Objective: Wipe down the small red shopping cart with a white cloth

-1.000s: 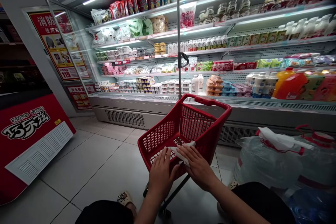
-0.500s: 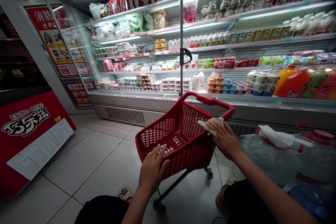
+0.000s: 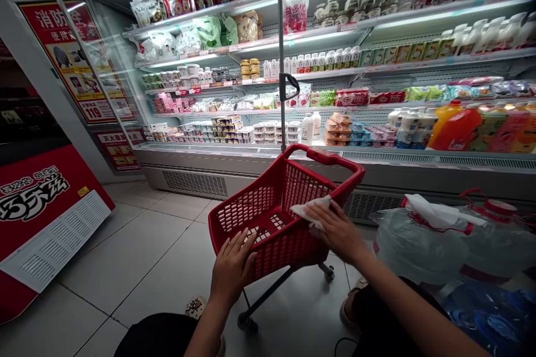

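Note:
A red plastic shopping cart (image 3: 272,217) with a perforated basket stands in front of me. My right hand (image 3: 335,228) presses a white cloth (image 3: 312,210) against the near side of its rim, below the handle, with fingers over the fabric. On the same rim, closer to the front end, lies my left hand (image 3: 232,265). Its fingers stretch over the edge into the basket, the thumb stays outside, and no separate object is in it. Nothing shows inside the basket apart from its slotted floor.
Large clear water bottles (image 3: 422,240) with red handles stand at the right, another white cloth (image 3: 439,213) draped over them. A refrigerated dairy display (image 3: 251,159) runs across the back. A red freezer (image 3: 46,206) is at the left. My knees flank the cart.
My right hand and the cloth have slid along the rim, away from the handle and toward my left hand. My left hand keeps its place on the rim; the view has shifted slightly.

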`<state>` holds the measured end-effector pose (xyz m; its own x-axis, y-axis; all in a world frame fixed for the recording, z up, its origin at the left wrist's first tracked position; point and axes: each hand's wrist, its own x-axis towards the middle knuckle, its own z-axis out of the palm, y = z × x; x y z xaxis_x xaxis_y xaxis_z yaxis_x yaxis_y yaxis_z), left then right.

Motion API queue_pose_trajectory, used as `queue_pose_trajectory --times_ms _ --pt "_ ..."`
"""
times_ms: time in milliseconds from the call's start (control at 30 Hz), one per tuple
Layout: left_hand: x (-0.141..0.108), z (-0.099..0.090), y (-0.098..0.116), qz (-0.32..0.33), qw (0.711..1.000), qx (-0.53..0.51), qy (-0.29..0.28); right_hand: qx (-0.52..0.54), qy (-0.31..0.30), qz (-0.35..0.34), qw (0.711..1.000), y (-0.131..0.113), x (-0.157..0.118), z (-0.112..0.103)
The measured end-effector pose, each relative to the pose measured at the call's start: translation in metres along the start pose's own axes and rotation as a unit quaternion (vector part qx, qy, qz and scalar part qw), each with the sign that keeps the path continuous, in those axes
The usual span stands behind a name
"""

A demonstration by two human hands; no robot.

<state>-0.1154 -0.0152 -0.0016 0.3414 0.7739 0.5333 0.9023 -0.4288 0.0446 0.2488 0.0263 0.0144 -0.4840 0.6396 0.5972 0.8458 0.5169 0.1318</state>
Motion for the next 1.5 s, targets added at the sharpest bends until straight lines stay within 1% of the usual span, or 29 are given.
queue_pose_trajectory --times_ms 67,100,167,200,233,300,467,533,567,633,700,800,867,900,933,1000,1133,1200,1267,1300,1367,1433,1500 --pt "0.000 0.000 -0.003 -0.002 1.000 -0.003 0.006 -0.033 0.019 0.048 0.998 0.034 -0.001 -0.009" --pt "0.000 0.000 -0.003 -0.003 1.000 -0.004 0.007 -0.050 0.026 0.069 0.996 0.046 -0.002 -0.012" --pt "0.001 0.000 -0.001 -0.008 1.000 -0.004 0.006 -0.071 0.043 0.106 0.991 0.057 -0.002 -0.013" --pt "0.001 0.001 0.001 -0.011 1.000 -0.003 0.005 -0.074 0.049 0.121 0.989 0.056 -0.001 -0.011" --pt "0.001 0.001 0.004 -0.013 1.000 -0.004 0.004 -0.071 0.053 0.131 0.987 0.049 0.000 -0.008" --pt "0.002 0.002 0.008 -0.015 1.000 -0.005 0.000 -0.052 0.053 0.133 0.988 0.025 0.003 0.001" --pt "0.002 0.003 0.014 -0.013 1.000 -0.001 0.000 0.022 0.028 0.069 0.997 -0.061 0.008 0.022" --pt "0.002 0.001 0.014 -0.009 1.000 0.001 0.001 0.041 0.021 0.042 0.998 -0.078 0.008 0.024" --pt "0.002 0.001 0.013 -0.007 1.000 0.001 0.001 0.046 0.017 0.026 0.998 -0.079 0.008 0.022" --pt "0.001 0.000 0.010 -0.007 1.000 0.001 0.002 0.046 0.007 0.002 0.999 -0.066 0.005 0.017" --pt "0.000 0.000 0.008 -0.011 1.000 0.000 0.000 0.030 0.007 0.005 1.000 -0.038 0.002 0.008" --pt "0.000 0.002 0.008 -0.023 1.000 0.000 -0.002 -0.015 0.030 0.064 0.997 0.007 -0.003 -0.004" --pt "0.001 0.004 0.011 -0.031 1.000 -0.001 -0.001 -0.031 0.039 0.093 0.994 0.023 -0.004 -0.005" --pt "0.001 0.005 0.014 -0.034 0.999 -0.001 0.000 -0.031 0.041 0.102 0.993 0.023 -0.004 -0.004" --pt "0.002 0.006 0.017 -0.037 0.999 -0.001 0.000 -0.027 0.045 0.108 0.993 0.019 -0.003 0.000" --pt "0.004 0.007 0.024 -0.042 0.999 0.001 0.002 -0.010 0.053 0.114 0.992 -0.001 -0.001 0.010" --pt "0.005 0.010 0.036 -0.044 0.999 0.006 0.001 0.046 0.039 0.085 0.995 -0.069 0.004 0.027" --pt "0.006 0.012 0.039 -0.044 0.999 0.011 -0.005 0.073 0.024 0.054 0.996 -0.102 0.004 0.029" --pt "0.007 0.015 0.039 -0.048 0.999 0.018 -0.012 0.094 0.010 0.022 0.995 -0.123 0.005 0.027" --pt "0.007 0.017 0.038 -0.051 0.998 0.022 -0.014 0.101 0.003 0.006 0.995 -0.128 0.005 0.025" --pt "0.008 0.019 0.036 -0.056 0.998 0.030 -0.014 0.104 -0.008 -0.022 0.994 -0.126 0.005 0.022" --pt "0.010 0.021 0.034 -0.058 0.998 0.037 -0.010 0.097 -0.010 -0.038 0.994 -0.111 0.007 0.021" --pt "0.012 0.022 0.036 -0.058 0.998 0.038 -0.008 0.083 0.000 -0.022 0.996 -0.088 0.010 0.024"
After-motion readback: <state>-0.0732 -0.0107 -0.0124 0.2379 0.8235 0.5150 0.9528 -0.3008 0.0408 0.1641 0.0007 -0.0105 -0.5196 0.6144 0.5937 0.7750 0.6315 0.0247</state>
